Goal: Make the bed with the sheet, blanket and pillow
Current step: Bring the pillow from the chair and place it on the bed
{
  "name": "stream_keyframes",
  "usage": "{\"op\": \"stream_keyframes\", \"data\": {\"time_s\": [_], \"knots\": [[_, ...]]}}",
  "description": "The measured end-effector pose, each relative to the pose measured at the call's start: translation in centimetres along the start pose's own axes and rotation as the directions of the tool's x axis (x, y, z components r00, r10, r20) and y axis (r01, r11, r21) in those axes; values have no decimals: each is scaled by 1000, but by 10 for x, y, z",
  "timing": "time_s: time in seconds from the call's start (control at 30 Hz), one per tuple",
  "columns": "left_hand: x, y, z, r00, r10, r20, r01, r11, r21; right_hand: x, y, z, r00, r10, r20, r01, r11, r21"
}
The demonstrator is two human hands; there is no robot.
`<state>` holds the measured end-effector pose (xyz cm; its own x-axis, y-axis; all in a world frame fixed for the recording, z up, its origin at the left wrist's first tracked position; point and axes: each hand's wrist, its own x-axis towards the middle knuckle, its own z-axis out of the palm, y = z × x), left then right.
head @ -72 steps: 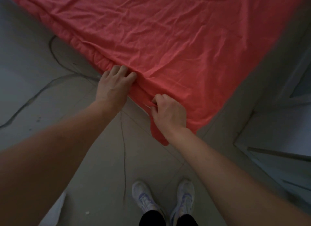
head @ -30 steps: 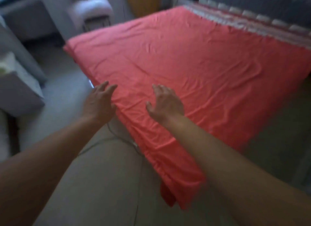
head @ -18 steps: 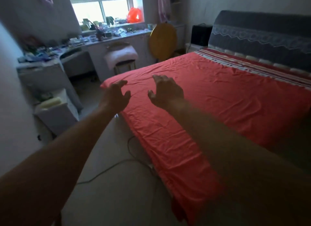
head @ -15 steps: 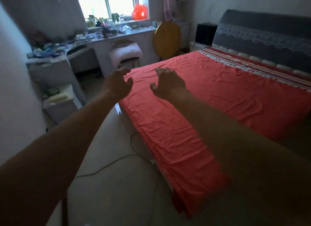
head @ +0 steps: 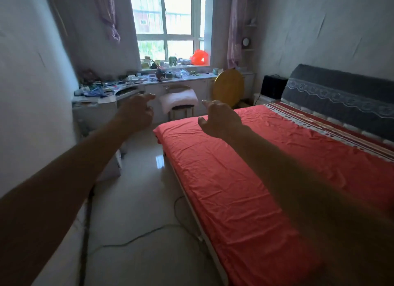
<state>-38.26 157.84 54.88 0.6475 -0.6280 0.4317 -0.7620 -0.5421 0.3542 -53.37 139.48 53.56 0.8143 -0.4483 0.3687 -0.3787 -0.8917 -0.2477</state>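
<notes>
We hold both hands up, empty. Our left hand (head: 136,113) is over the floor (head: 138,200) and our right hand (head: 219,119) is above the far edge of the red sheet (head: 245,168). The fingers (head: 149,96) of each are loosely curled round nothing. The sheet lies spread on the bed (head: 336,93), below and to our right, its foot edge running away toward the window, so the right hand is nearer. No blanket shows. A white pad (head: 178,99) on the stool (head: 181,112) ahead may be the pillow.

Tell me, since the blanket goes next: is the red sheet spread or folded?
Spread: the red sheet lies flat, lightly wrinkled, with no part folded back.
</notes>
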Motion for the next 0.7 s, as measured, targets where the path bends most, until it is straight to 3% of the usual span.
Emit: {"op": "stream_keyframes", "data": {"time_s": [0.4,0.7], "knots": [[72,-5,30,996,68,58,-68,998,4,81,6,30,999,-40,10,39,995,88],[180,-3,62,998,35,-44,-32,998,56,198,57,39,998,-65,-26,68,989,128]]}}
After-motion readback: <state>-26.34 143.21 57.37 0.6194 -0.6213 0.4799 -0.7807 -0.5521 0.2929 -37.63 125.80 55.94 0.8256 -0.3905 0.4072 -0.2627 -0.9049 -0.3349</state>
